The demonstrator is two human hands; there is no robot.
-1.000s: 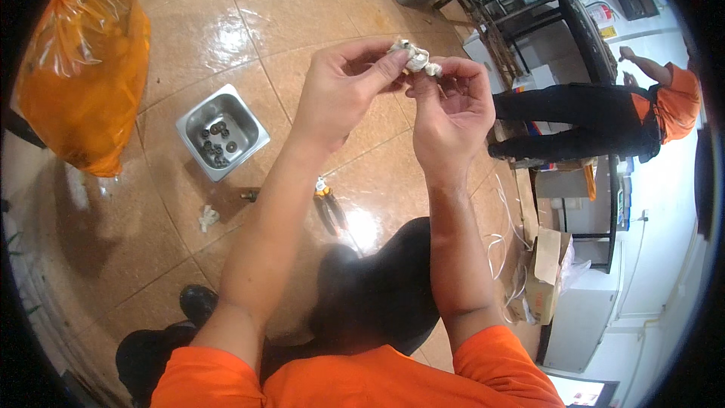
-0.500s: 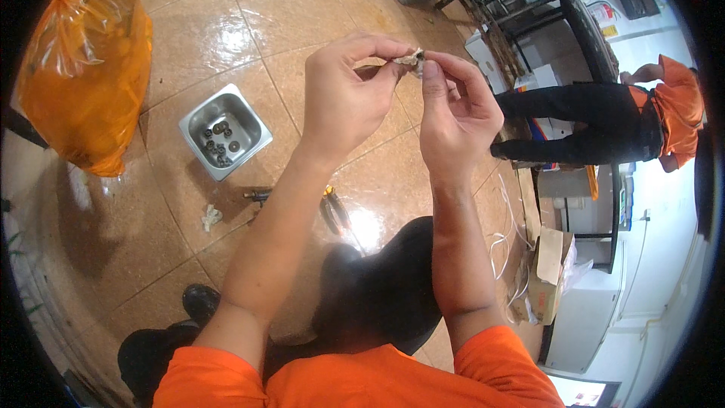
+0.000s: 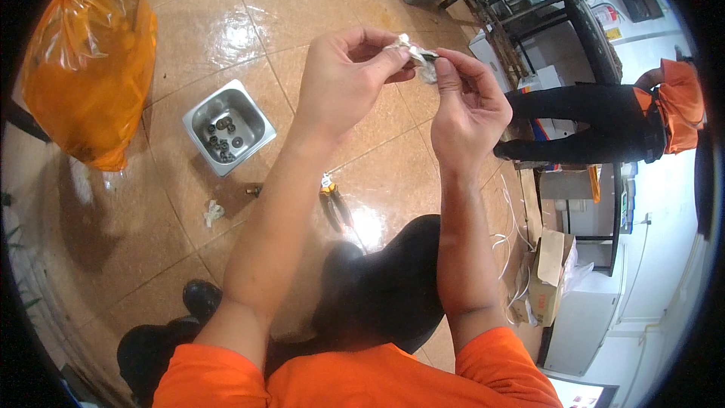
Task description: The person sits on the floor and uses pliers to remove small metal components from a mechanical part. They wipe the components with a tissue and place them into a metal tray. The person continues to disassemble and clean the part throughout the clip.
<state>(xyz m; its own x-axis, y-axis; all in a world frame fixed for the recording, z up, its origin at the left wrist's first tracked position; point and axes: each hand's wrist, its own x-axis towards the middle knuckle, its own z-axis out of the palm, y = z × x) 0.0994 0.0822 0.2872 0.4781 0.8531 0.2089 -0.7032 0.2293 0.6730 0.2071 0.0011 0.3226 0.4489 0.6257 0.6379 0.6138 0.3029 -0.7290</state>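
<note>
Held up in front of me, my left hand (image 3: 351, 75) pinches a crumpled whitish tissue (image 3: 405, 47) between thumb and fingers. My right hand (image 3: 470, 102) is closed close beside it, thumb against forefinger, on a small dark piece (image 3: 433, 56) that the tissue partly wraps. What that piece is stays too small and covered to tell. On the floor to the left stands a square metal pan (image 3: 260, 109) with several small dark round parts (image 3: 224, 122), some ring-like, at its bottom. Pliers (image 3: 332, 200) with dark and orange-yellow handles lie below my hands, beside my left forearm.
Another crumpled tissue (image 3: 214, 213) and the end of a brownish-dark tool (image 3: 253, 190) lie on the tiled floor. A full orange plastic bag (image 3: 91, 91) stands far left. At right are a person in dark trousers (image 3: 581, 125), a dark-framed bench (image 3: 578, 30) and an opened cardboard box (image 3: 550, 272).
My hands have moved slightly apart, the right one a little to the right and down. More of the tissue and the dark piece shows between them. Both hands keep their grip.
</note>
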